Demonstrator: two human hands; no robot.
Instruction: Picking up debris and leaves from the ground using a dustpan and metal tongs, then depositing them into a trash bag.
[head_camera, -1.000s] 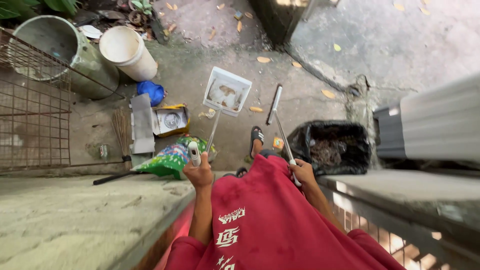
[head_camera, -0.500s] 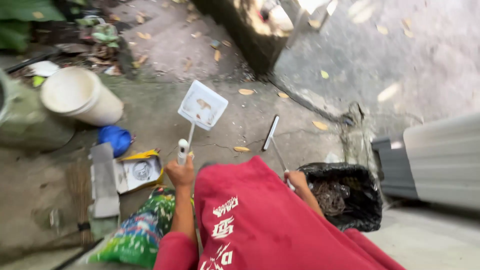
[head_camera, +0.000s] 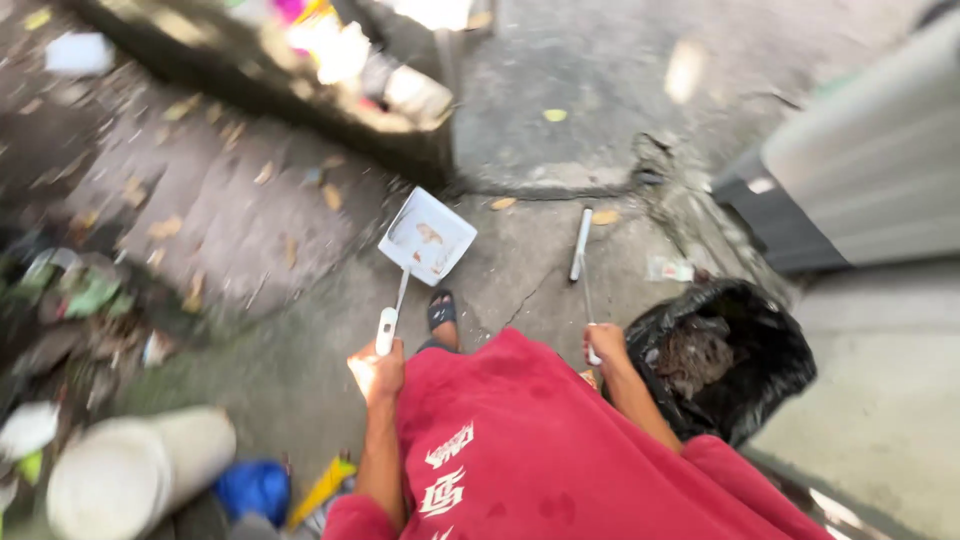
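While the left hand (head_camera: 388, 366) is closed around the white handle of a long-handled white plastic dustpan (head_camera: 427, 237), the square pan of it hangs a little above the grey concrete ground (head_camera: 520, 90) near the middle of the frame, with some brown dirt lying inside. To the right of it, the right hand (head_camera: 605, 343) is clenched on the thin handle of a slim white stick tool (head_camera: 581, 243), whose pale end points up toward the centre of the frame. Between both tools, one foot in a black sandal (head_camera: 441, 311) stands on the ground. A red shirt with white print (head_camera: 520, 450) fills the lower middle. Just right of the right hand, an open black plastic rubbish bag (head_camera: 750, 385) holds brown dry waste. At the lower left, a white plastic bucket (head_camera: 125, 475) lies blurred, with a blue object (head_camera: 252, 490) beside it. Dry yellow leaves (head_camera: 503, 203) are scattered over the upper part.
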